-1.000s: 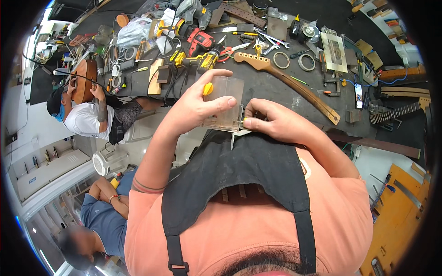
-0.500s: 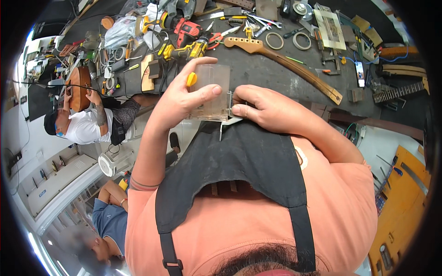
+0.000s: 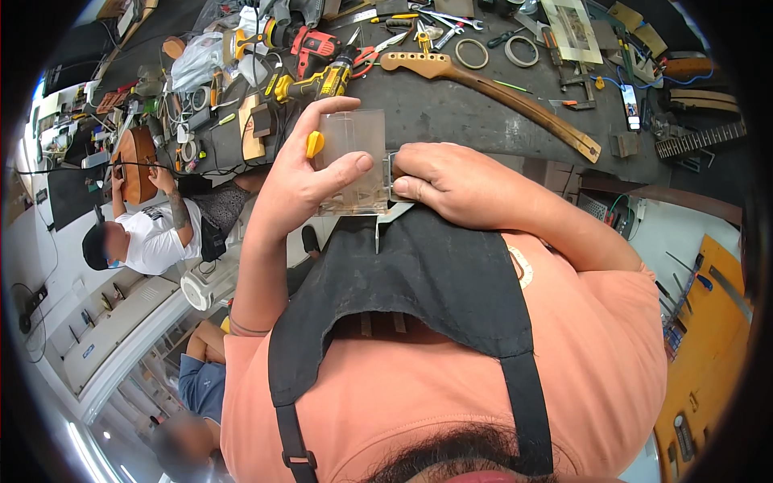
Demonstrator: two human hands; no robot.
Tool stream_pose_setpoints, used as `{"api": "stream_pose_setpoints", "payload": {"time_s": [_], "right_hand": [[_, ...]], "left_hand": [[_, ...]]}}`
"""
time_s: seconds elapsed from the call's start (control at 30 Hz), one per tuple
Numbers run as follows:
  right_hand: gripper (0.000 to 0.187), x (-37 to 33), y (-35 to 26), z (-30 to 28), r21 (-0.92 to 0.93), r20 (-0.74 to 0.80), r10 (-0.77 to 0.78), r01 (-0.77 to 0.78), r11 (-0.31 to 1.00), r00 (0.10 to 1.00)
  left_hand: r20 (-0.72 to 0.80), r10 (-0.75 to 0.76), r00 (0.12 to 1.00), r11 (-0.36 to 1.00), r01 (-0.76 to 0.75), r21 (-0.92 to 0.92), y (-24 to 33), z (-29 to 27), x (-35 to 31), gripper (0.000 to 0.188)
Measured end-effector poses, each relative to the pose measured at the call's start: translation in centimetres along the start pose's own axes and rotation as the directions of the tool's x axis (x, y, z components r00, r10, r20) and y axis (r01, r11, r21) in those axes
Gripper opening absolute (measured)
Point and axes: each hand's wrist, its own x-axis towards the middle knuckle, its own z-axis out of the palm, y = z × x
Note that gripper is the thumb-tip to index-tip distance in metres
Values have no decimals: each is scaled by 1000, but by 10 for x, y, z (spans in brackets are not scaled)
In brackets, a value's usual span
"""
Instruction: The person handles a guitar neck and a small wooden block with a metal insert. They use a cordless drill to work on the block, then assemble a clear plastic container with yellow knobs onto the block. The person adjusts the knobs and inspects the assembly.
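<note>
In front of the black apron, my left hand (image 3: pixel 302 193) is closed round a clear plastic box (image 3: pixel 360 133), thumb on the near face and index finger curled over the top edge. A yellow knob (image 3: pixel 315 144) shows at the box's left side; whether it is fixed to the box I cannot tell. At the box's right side, my right hand (image 3: pixel 443 179) has its fingers bent and thumb pressed on a bent metal bracket (image 3: pixel 394 213). The bracket sits against the box's lower right corner, with one thin leg pointing down over the apron. My right fingertips are partly hidden.
Beyond my hands, the dark bench (image 3: pixel 435 113) bears a wooden guitar neck (image 3: pixel 503 102), a yellow drill (image 3: pixel 318 86), a red power tool (image 3: pixel 312 48), tape rolls (image 3: pixel 522 51) and wrenches. Two people are to the left, one holding a guitar body (image 3: pixel 137 165).
The whole view has shifted a little. Both hands keep their hold, with the box and the bracket slightly farther left in the picture.
</note>
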Motion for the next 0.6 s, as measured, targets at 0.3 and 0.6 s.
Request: {"api": "stream_pose_setpoints", "payload": {"time_s": [0.3, 0.6], "right_hand": [[38, -3, -17, -24, -42, 5, 18, -18, 999, 1000], [28, -9, -57, -55, -417, -75, -132, 89, 905, 988]], "left_hand": [[-98, 216, 971, 976, -216, 7, -8, -9, -9, 76], [-271, 613, 742, 769, -639, -10, -30, -13, -18, 78]]}}
